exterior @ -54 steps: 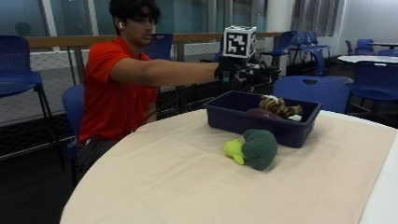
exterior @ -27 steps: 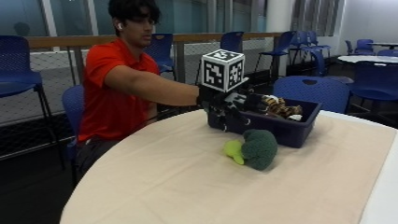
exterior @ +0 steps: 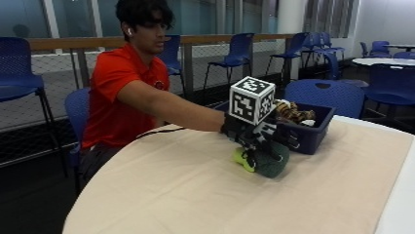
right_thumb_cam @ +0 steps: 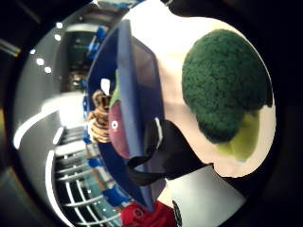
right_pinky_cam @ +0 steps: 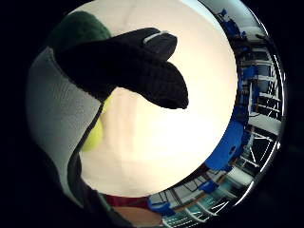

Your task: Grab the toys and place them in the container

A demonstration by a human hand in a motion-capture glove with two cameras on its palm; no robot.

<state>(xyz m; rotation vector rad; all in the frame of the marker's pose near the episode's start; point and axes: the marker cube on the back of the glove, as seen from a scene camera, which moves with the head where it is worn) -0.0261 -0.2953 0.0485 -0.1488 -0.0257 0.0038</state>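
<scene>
progress: striped toy (exterior: 293,112) lies in blue container (exterior: 315,134); green plush (exterior: 269,161) remains on table (exterior: 162,195), right hand (exterior: 256,141) directly over it, finger state indeterminable.

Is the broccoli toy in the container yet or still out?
Out: the broccoli toy lies on the table beside the blue container, under the right hand.

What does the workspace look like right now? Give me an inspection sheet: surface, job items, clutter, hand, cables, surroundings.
Surface: round table under a beige cloth.
Job's things: green broccoli plush with a yellow-green stalk lies on the cloth beside the blue bin; a striped tiger plush and a dark red toy are in the bin.
Clutter: nothing seen.
Hand: gloved right hand is down over the broccoli plush; whether its fingers hold it cannot be told.
Cables: nothing seen on the table apart from the glove's own.
Surroundings: blue chairs, a railing, other tables behind.
</scene>
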